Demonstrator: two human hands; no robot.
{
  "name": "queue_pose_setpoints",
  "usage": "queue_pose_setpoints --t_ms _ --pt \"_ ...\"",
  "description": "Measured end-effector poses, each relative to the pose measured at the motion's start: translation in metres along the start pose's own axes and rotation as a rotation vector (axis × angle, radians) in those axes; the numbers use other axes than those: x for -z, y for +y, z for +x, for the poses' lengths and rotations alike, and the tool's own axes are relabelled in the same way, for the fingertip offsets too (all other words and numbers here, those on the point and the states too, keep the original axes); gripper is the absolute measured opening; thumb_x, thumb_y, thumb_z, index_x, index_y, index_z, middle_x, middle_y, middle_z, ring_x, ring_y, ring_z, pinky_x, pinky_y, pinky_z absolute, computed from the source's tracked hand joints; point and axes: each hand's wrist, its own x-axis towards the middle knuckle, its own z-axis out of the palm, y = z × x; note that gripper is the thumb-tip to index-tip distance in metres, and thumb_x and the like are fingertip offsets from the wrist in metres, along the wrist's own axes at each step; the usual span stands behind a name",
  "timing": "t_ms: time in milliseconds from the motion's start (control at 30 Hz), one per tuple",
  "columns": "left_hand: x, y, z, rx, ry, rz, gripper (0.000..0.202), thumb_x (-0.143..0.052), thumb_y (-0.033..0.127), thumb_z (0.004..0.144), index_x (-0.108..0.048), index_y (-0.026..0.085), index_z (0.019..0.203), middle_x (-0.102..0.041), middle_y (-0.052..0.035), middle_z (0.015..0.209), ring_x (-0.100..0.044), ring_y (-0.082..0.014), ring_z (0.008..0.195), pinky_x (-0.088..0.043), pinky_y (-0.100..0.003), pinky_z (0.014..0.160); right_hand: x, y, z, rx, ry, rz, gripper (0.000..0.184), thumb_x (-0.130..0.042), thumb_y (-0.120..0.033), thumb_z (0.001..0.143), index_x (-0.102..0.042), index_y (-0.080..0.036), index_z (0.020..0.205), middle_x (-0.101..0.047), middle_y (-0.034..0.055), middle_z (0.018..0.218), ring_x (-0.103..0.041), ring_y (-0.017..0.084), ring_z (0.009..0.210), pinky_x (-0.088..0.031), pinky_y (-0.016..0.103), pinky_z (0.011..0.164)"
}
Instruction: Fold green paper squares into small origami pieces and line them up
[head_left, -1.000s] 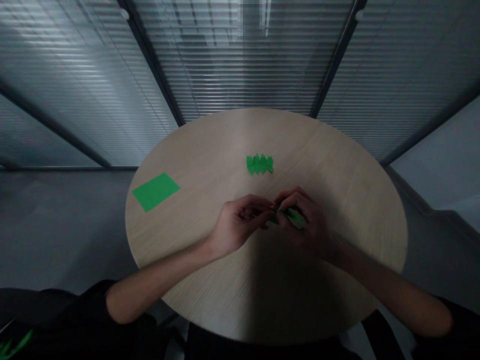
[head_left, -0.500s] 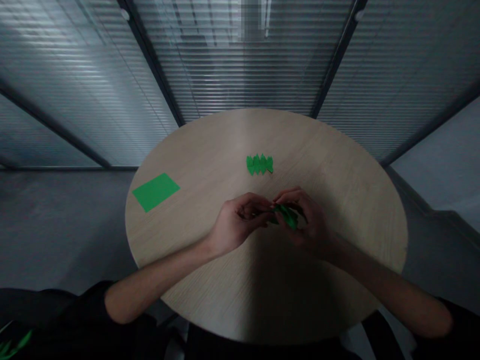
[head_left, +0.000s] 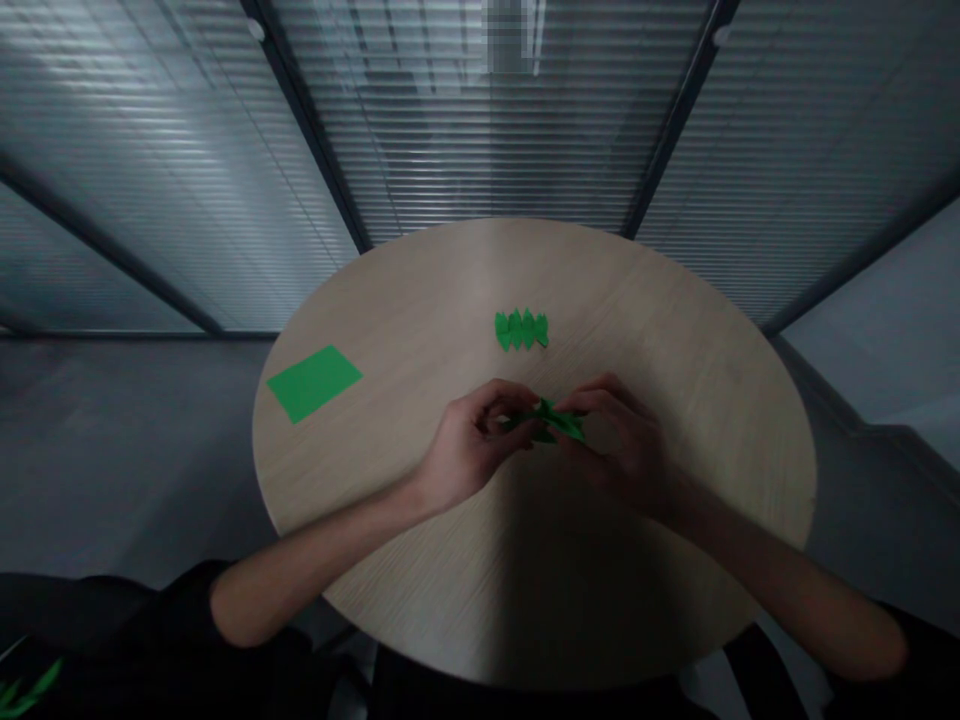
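Note:
A small folded green paper piece (head_left: pixel 551 420) is held between both hands just above the round wooden table (head_left: pixel 675 330). My left hand (head_left: pixel 472 445) pinches its left end with curled fingers. My right hand (head_left: pixel 626 440) grips its right end, fingers closed around it. Farther back on the table lies a row of folded green paper pieces joined in a zigzag strip (head_left: pixel 521 329). A flat green paper sheet (head_left: pixel 314 382) lies at the table's left side.
Glass walls with horizontal blinds and dark frames stand behind the table. Grey floor surrounds it. Bits of green paper (head_left: pixel 22 685) show at the bottom left corner near my dark sleeve.
The green piece has turned and shifted a little left between my fingers. My right hand has slid slightly to the right; my left thumb and fingers have lifted a bit.

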Motion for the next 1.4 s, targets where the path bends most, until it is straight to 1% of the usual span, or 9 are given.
queue_pose_setpoints --t_ms 133,333,467,567,700,767,867,1100,1400 --pt "0.002 -0.001 -0.001 -0.056 0.024 0.064 0.013 -0.077 0.018 0.087 -0.068 0.016 0.096 -0.071 -0.0019 0.081 -0.068 -0.0099 0.064 -0.059 -0.018 0.056 0.000 0.000 0.002 0.047 0.020 -0.006 0.022 -0.069 -0.016 0.093 -0.065 -0.024 0.113 -0.063 0.0046 0.099 -0.065 0.019 0.086 -0.057 0.033 0.075" --pt "0.007 -0.003 -0.002 -0.218 0.003 0.326 0.016 -0.075 0.017 0.091 -0.070 0.019 0.106 -0.067 -0.0036 0.095 -0.066 -0.0136 0.081 -0.057 -0.023 0.063 -0.001 -0.003 0.003 0.043 0.056 0.029 0.020 -0.070 -0.010 0.093 -0.066 -0.024 0.107 -0.066 0.0030 0.096 -0.067 0.015 0.082 -0.057 0.028 0.072" --pt "0.009 -0.002 0.001 -0.450 0.000 0.446 0.020 -0.077 0.017 0.089 -0.068 0.020 0.106 -0.060 -0.0082 0.114 -0.063 -0.0208 0.108 -0.058 -0.038 0.092 -0.002 -0.004 0.003 0.012 0.061 0.094 0.021 -0.070 -0.009 0.092 -0.065 -0.024 0.106 -0.069 0.0022 0.094 -0.070 0.015 0.082 -0.058 0.027 0.072" --pt "0.011 0.001 0.001 -0.446 -0.085 0.430 0.019 -0.072 0.015 0.092 -0.064 0.019 0.108 -0.061 -0.0124 0.126 -0.062 -0.0242 0.120 -0.053 -0.046 0.104 -0.003 -0.004 0.002 0.005 0.053 0.124 0.021 -0.071 -0.010 0.092 -0.065 -0.024 0.106 -0.071 0.0019 0.094 -0.071 0.015 0.083 -0.058 0.027 0.072" --pt "0.011 0.005 -0.001 -0.367 -0.253 0.313 0.032 -0.074 0.017 0.088 -0.059 0.019 0.116 -0.062 -0.0155 0.131 -0.063 -0.0269 0.122 -0.054 -0.046 0.104 -0.003 -0.003 0.000 -0.021 0.050 0.169 0.018 -0.070 -0.011 0.093 -0.066 -0.024 0.103 -0.073 0.0012 0.093 -0.073 0.015 0.085 -0.059 0.026 0.074" --pt "0.010 0.005 -0.002 -0.376 -0.290 0.282 0.041 -0.079 0.021 0.083 -0.058 0.020 0.119 -0.062 -0.0153 0.128 -0.063 -0.0279 0.120 -0.055 -0.046 0.102 -0.004 -0.004 0.000 -0.038 0.060 0.185 0.016 -0.070 -0.011 0.093 -0.066 -0.024 0.100 -0.073 0.0004 0.091 -0.074 0.015 0.084 -0.059 0.025 0.074" --pt "0.009 0.003 -0.003 -0.421 -0.265 0.306 0.045 -0.082 0.024 0.081 -0.057 0.020 0.118 -0.062 -0.0135 0.121 -0.064 -0.0262 0.112 -0.057 -0.043 0.096 -0.004 -0.004 0.001 -0.071 0.062 0.202 0.015 -0.071 -0.011 0.092 -0.065 -0.024 0.096 -0.074 -0.0008 0.088 -0.074 0.014 0.080 -0.060 0.025 0.072" --pt "0.006 -0.001 -0.002 -0.460 -0.126 0.393 0.015 -0.064 0.012 0.094 -0.060 0.020 0.105 -0.063 -0.0083 0.103 -0.065 -0.0177 0.090 -0.056 -0.033 0.075 -0.007 -0.006 -0.001 -0.089 0.051 0.219 0.014 -0.073 -0.014 0.092 -0.066 -0.025 0.096 -0.075 -0.0008 0.092 -0.073 0.014 0.081 -0.060 0.026 0.072" --pt "0.007 -0.002 -0.001 -0.429 -0.146 0.373 0.014 -0.068 0.012 0.093 -0.064 0.019 0.105 -0.066 -0.0083 0.101 -0.066 -0.0169 0.089 -0.056 -0.030 0.075 -0.005 -0.002 0.000 -0.043 0.048 0.181 0.014 -0.073 -0.013 0.092 -0.065 -0.024 0.094 -0.072 -0.0004 0.090 -0.070 0.013 0.079 -0.058 0.025 0.070"
